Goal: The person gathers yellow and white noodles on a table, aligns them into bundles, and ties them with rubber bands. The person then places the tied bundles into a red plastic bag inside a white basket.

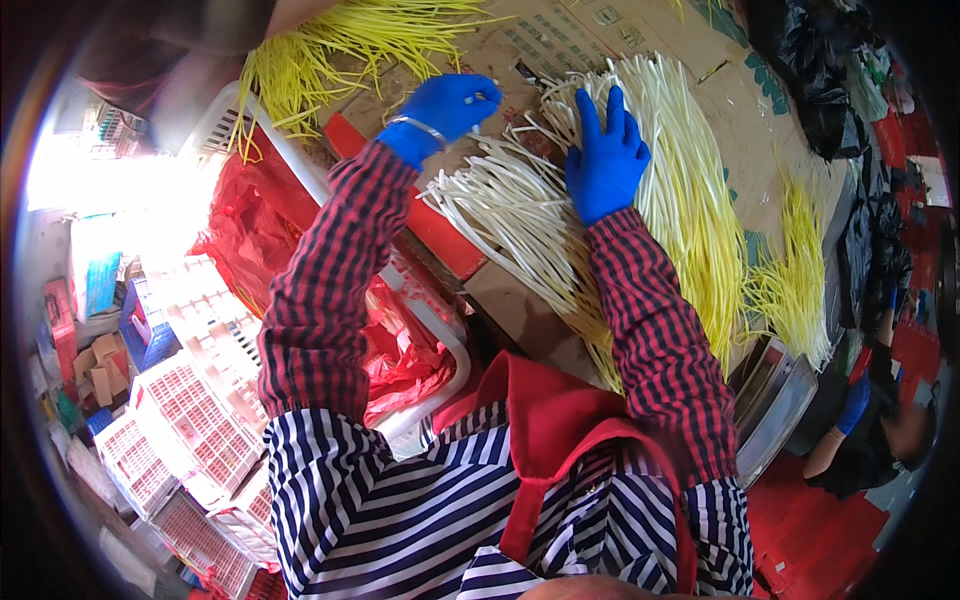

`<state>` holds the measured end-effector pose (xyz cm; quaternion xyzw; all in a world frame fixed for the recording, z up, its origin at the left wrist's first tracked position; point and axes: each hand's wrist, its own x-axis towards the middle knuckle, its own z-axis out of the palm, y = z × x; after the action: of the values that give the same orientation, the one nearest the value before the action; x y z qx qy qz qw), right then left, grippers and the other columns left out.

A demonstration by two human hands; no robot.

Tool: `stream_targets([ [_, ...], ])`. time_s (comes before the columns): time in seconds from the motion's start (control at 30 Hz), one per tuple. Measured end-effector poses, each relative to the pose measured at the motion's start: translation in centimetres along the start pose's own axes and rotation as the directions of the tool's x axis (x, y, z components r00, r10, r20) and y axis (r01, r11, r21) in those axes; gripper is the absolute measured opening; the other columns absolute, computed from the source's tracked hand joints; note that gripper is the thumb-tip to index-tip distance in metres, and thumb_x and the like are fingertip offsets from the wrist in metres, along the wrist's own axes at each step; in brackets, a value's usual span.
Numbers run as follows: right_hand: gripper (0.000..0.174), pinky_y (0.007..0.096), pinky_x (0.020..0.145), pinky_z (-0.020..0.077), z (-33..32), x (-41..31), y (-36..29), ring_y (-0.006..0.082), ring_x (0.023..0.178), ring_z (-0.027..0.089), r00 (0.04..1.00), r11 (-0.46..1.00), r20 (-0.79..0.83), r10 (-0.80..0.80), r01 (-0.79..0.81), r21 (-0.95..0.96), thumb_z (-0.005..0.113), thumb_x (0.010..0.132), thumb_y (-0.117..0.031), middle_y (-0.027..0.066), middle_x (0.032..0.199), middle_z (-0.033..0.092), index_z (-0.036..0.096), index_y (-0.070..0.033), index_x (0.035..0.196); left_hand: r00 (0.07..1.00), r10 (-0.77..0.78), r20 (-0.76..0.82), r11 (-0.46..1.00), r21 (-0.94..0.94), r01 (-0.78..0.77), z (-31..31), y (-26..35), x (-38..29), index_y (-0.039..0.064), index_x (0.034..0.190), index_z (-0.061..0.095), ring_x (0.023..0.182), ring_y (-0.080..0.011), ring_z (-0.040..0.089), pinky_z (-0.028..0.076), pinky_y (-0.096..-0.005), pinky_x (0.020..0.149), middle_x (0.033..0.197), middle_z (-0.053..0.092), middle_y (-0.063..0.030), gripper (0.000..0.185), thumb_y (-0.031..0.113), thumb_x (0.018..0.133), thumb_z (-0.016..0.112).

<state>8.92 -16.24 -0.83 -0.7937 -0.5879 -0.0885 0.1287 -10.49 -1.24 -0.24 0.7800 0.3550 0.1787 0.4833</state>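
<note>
My left hand (pixel 454 109), in a blue glove, is raised over the cardboard with its fingers curled around small whitish bits, seemingly stem ends. My right hand (pixel 609 154), gloved in blue too, rests palm down with spread fingers between two heaps of long pale stems, likely garlic chives. The larger heap (pixel 675 180) lies to its right, white at the top and yellow lower down. A smaller heap (pixel 517 217) lies to its left, its white ends towards my left hand. Both lie on flattened cardboard (pixel 750 135) that bears printing.
Yellow stems (pixel 360 45) lie at the top left, and another bunch (pixel 799 277) at the right. A white crate (pixel 442 330) lined with red plastic stands by my left arm. Stacked crates (pixel 195 420) fill the lower left. Black bags (pixel 817 97) and a co-worker (pixel 862 435) are at the right.
</note>
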Motion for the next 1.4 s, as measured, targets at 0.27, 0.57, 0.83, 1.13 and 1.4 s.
stream_targets([
  [0.27,0.078,0.0492,0.099,0.0339,0.0,0.1,0.2,0.0372,0.130,0.040,1.000,1.000,-0.004,-0.006,0.006,-0.001,0.067,0.075,-0.014,0.0141,0.156,0.026,0.038,-0.030,0.146,0.974,0.139,0.179,0.879,0.431,-0.205,5.4,-1.5,5.8,0.009,0.095,0.067,0.083,-0.0360,0.066,0.052,-0.0433,0.073,0.089,0.068,-0.0160,0.030,0.030,0.075,0.074],
  [0.57,0.078,0.0500,0.102,0.0320,0.3,-0.1,0.5,0.0385,0.131,0.039,1.000,0.999,0.008,-0.008,0.008,0.040,0.067,0.076,-0.015,0.0129,0.155,0.029,0.037,-0.032,0.146,0.980,-0.050,0.192,0.616,0.779,-0.121,-0.2,-1.5,4.7,0.009,0.092,0.068,0.079,-0.0372,0.065,0.052,-0.0457,0.070,0.086,0.068,-0.0163,0.024,0.029,0.081,0.061],
  [0.83,0.079,0.0531,0.103,0.0299,0.3,-0.2,0.3,0.0386,0.133,0.037,0.998,0.999,0.054,-0.016,0.014,0.039,0.068,0.076,-0.019,0.0142,0.155,0.027,0.036,-0.029,0.147,0.977,0.064,0.204,0.843,0.513,-0.163,-7.8,-2.4,-2.4,0.014,0.116,0.066,0.096,-0.0240,0.062,0.049,-0.0359,0.086,0.109,0.065,-0.0078,0.042,0.012,0.075,0.075],
  [1.13,0.070,0.0523,0.104,0.0312,-1.1,-0.9,0.3,0.0415,0.130,0.039,0.994,0.974,0.049,-0.093,0.081,0.212,0.075,0.075,-0.027,0.0148,0.152,0.033,0.048,-0.029,0.139,0.977,0.204,0.058,0.718,0.670,-0.189,-4.4,-6.3,-4.1,0.018,0.120,0.063,0.096,-0.0319,0.062,0.051,-0.0389,0.083,0.108,0.057,-0.0129,0.043,0.011,0.078,0.072],
  [1.4,0.031,0.0498,0.104,0.0309,0.0,-0.1,-0.1,0.0355,0.131,0.041,0.954,0.952,-0.005,-0.299,0.299,0.069,0.071,0.077,-0.019,0.0045,0.150,0.039,0.071,-0.030,0.106,0.933,0.324,-0.155,0.692,0.712,-0.122,-2.4,-0.9,-4.5,0.015,0.096,0.067,0.083,-0.0297,0.064,0.051,-0.0389,0.069,0.090,0.061,-0.0068,0.018,0.022,0.080,0.072],
])
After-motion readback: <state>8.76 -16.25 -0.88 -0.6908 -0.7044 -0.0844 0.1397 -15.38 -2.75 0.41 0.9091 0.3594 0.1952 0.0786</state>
